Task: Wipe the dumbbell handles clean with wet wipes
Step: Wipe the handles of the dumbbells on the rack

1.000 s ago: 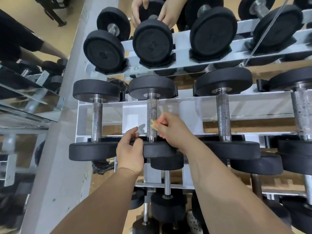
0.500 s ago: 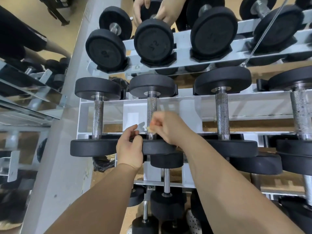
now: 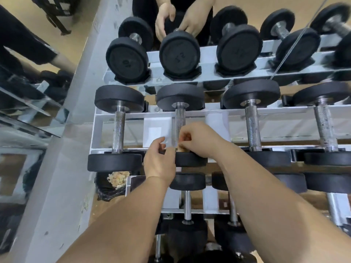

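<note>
Work is on the second dumbbell (image 3: 180, 97) of the rack's (image 3: 214, 112) middle tier. The right hand (image 3: 199, 139) pinches a browned wet wipe (image 3: 182, 147) against the near end of the knurled handle (image 3: 179, 120), just above the near weight head (image 3: 191, 160), presumably where grime gathers. The left hand (image 3: 159, 162) sits at that head with its fingers (image 3: 158, 144) curled toward the handle, likely to steady the bar, though blur prevents telling whether they grip anything. Used wipes (image 3: 117, 179) lie in a black bag (image 3: 106, 190) below-left, handy for discards.
</note>
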### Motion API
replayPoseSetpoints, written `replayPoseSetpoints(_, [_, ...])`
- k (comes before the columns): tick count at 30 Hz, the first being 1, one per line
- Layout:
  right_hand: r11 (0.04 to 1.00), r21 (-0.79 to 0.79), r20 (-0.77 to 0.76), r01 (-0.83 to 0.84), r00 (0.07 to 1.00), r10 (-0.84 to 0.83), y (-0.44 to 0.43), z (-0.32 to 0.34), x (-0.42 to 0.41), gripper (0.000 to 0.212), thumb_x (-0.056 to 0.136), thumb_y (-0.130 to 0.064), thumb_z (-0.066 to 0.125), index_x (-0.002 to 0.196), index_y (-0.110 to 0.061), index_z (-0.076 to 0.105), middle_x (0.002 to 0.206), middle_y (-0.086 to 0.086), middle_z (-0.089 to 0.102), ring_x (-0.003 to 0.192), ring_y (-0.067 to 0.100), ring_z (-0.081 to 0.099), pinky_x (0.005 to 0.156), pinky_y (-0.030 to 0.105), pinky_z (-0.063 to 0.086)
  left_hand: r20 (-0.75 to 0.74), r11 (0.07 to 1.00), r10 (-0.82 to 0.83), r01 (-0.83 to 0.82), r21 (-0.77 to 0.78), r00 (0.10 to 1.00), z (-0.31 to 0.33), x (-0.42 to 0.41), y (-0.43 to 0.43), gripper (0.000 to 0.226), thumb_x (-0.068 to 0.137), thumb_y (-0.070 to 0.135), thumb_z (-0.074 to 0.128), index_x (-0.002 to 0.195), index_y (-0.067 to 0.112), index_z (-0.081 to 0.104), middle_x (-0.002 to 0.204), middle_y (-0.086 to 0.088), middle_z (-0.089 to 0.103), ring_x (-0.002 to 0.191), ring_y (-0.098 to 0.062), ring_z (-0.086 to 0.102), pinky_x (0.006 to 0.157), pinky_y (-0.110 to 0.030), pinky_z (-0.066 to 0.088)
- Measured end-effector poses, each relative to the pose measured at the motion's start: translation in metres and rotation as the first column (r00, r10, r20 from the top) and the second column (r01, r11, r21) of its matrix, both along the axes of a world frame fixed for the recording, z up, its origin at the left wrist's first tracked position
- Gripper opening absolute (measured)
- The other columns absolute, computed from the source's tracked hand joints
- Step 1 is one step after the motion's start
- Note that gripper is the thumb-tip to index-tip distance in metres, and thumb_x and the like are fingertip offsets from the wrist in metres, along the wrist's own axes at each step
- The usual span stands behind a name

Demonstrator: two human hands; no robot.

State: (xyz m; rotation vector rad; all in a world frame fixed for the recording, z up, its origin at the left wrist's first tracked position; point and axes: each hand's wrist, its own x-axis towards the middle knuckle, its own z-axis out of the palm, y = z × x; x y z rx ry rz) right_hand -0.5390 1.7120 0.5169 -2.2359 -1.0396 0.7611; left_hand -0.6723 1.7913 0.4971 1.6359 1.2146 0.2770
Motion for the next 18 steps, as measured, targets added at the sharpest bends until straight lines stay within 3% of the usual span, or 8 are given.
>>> replayPoseSetpoints(3, [0.973, 0.119, 0.046, 0.196, 0.978, -0.202, 0.013, 0.020, -0.020, 0.015, 0.088, -0.014, 0.067, 0.076, -0.023, 0.063, 0.072, -0.010, 0.063, 0.067, 0.002, 0.057, 0.064, 0.021, 0.043, -0.064, 0.977, -0.205, 0.200, -0.078, 0.977, 0.015, -0.006, 0.007, 0.058, 0.088, 0.048, 0.058, 0.144, 0.032, 0.047, 0.123, 0.006, 0.060, 0.108, -0.018, 0.059, 0.100, -0.042, 0.049])
replayPoseSetpoints(6, [0.917, 0.205, 0.071, 0.343, 0.929, -0.363, 0.035, 0.040, -0.058, 0.011, 0.089, -0.012, 0.066, 0.079, -0.018, 0.064, 0.074, -0.006, 0.065, 0.067, -0.002, 0.056, 0.061, 0.011, 0.040, 0.091, 0.914, -0.381, 0.390, -0.110, 0.920, 0.036, -0.025, 0.025, 0.037, 0.094, 0.038, 0.058, 0.130, 0.035, 0.051, 0.118, 0.011, 0.062, 0.107, -0.017, 0.062, 0.090, -0.037, 0.052])
replayPoseSetpoints(9, [0.843, 0.211, 0.050, 0.495, 0.856, -0.515, 0.065, 0.053, -0.104, 0.014, 0.089, -0.017, 0.066, 0.077, -0.022, 0.060, 0.078, -0.001, 0.067, 0.074, 0.013, 0.060, 0.068, 0.027, 0.045, 0.233, 0.842, -0.485, 0.522, -0.137, 0.843, 0.053, -0.057, 0.063, 0.025, 0.096, 0.022, 0.049, 0.119, 0.031, 0.054, 0.112, 0.004, 0.068, 0.104, -0.019, 0.064, 0.094, -0.041, 0.054])
replayPoseSetpoints(12, [0.716, 0.202, -0.150, 0.669, 0.743, -0.652, 0.096, 0.064, -0.147, 0.017, 0.090, -0.017, 0.066, 0.075, -0.022, 0.059, 0.074, -0.004, 0.062, 0.072, 0.011, 0.057, 0.070, 0.026, 0.045, 0.314, 0.785, -0.515, 0.586, -0.201, 0.798, 0.070, -0.087, 0.108, 0.024, 0.097, 0.024, 0.050, 0.118, 0.028, 0.062, 0.109, 0.006, 0.072, 0.102, -0.013, 0.067, 0.095, -0.036, 0.054])
replayPoseSetpoints(16, [0.601, 0.171, -0.272, 0.780, 0.624, -0.732, 0.129, 0.079, -0.192, 0.011, 0.092, -0.023, 0.063, 0.081, -0.019, 0.062, 0.078, -0.001, 0.067, 0.075, 0.021, 0.063, 0.076, 0.040, 0.052, 0.335, 0.743, -0.530, 0.617, -0.261, 0.779, 0.100, -0.115, 0.165, 0.011, 0.101, 0.020, 0.057, 0.099, 0.019, 0.068, 0.092, -0.006, 0.071, 0.075, -0.016, 0.060, 0.065, -0.024, 0.049])
replayPoseSetpoints(18, [0.581, 0.170, -0.281, 0.796, 0.604, -0.746, 0.139, 0.091, -0.213, 0.011, 0.093, -0.024, 0.061, 0.085, -0.016, 0.063, 0.086, 0.006, 0.069, 0.085, 0.025, 0.065, 0.081, 0.042, 0.052, 0.320, 0.735, -0.547, 0.627, -0.259, 0.773, 0.109, -0.128, 0.185, 0.013, 0.101, 0.017, 0.060, 0.091, 0.019, 0.068, 0.091, -0.004, 0.072, 0.078, -0.014, 0.064, 0.067, -0.022, 0.052])
